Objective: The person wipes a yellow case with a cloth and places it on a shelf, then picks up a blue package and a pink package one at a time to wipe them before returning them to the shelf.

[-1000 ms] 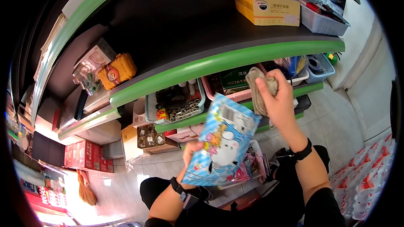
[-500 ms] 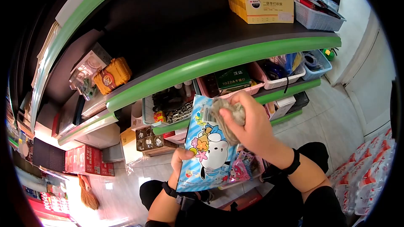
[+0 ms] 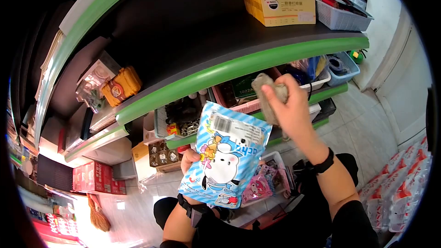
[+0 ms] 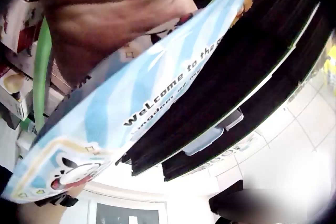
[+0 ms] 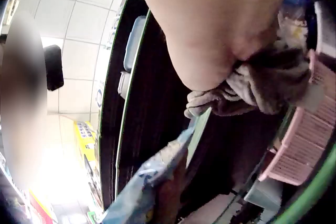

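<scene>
A blue-and-white striped plastic packet [image 3: 232, 156] with a cartoon puppy and a barcode faces up in the head view. My left hand [image 3: 189, 160] grips its left edge, the thumb in front and the other fingers hidden behind. In the left wrist view the packet [image 4: 152, 90] shows printed words along its striped side. A crumpled grey-brown cloth [image 3: 267, 93] is pinched in my right hand [image 3: 296, 115], just above the packet's upper right corner. Folds of the cloth [image 5: 262, 87] hang below the right hand [image 5: 226, 24] in the right wrist view.
A green-edged shelf [image 3: 257, 62] runs across in front, bearing a yellow box [image 3: 289, 10] and a white basket [image 3: 342, 17]. Below it are bins, including a pink basket [image 5: 299, 145]. A white bin [image 3: 281, 165] with pink packets stands on the floor. Bottled packs [image 3: 399, 193] stand at right.
My right hand brought the cloth onto the packet's top, then lifted it away up and to the right. The packet shifted left and now turns its front more toward the head camera.
</scene>
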Action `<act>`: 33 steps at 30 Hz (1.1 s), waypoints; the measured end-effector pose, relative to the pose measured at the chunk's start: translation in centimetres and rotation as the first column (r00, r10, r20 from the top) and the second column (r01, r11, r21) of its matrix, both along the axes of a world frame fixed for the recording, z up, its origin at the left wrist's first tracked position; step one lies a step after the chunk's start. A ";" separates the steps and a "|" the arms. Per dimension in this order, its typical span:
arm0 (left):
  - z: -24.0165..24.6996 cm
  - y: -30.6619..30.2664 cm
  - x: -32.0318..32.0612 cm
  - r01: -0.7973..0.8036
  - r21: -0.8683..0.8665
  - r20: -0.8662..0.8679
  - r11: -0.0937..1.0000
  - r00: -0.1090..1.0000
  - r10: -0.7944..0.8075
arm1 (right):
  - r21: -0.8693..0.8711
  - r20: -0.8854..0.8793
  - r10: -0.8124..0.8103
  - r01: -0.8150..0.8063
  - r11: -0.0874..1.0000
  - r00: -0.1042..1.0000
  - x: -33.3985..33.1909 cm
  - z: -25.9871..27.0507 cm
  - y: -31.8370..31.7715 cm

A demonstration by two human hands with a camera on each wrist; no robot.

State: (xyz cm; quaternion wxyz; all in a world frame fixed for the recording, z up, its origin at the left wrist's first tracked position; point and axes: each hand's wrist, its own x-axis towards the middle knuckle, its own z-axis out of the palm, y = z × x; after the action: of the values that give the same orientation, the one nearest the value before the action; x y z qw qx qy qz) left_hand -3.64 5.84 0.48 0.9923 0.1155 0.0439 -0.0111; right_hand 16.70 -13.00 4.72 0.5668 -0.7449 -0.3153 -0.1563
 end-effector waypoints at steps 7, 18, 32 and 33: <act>0.4 0.5 1.3 -0.201 -0.039 0.057 0.979 0.978 0.203 | 0.142 0.124 0.183 -0.200 0.969 0.975 -4.1 1.3 -0.3; 0.7 -1.2 0.8 -0.254 0.063 -0.021 0.965 0.966 0.256 | -0.178 0.342 0.262 -0.211 0.961 0.902 -8.9 0.0 2.1; 0.7 -0.6 0.1 -0.030 -0.111 0.026 0.993 0.999 0.033 | 0.085 0.301 0.020 -0.048 0.995 0.953 -1.7 -0.1 1.7; 0.9 -0.8 0.2 -0.045 -0.126 0.029 0.991 0.998 0.049 | 0.060 0.218 0.013 -0.026 0.998 0.976 -1.2 -0.4 1.4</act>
State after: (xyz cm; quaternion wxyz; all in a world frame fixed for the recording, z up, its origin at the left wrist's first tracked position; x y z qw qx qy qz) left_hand -3.41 5.02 1.39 0.9981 0.0522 0.0298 0.0113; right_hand 15.53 -11.57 4.33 0.5534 -0.7021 -0.3777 -0.2411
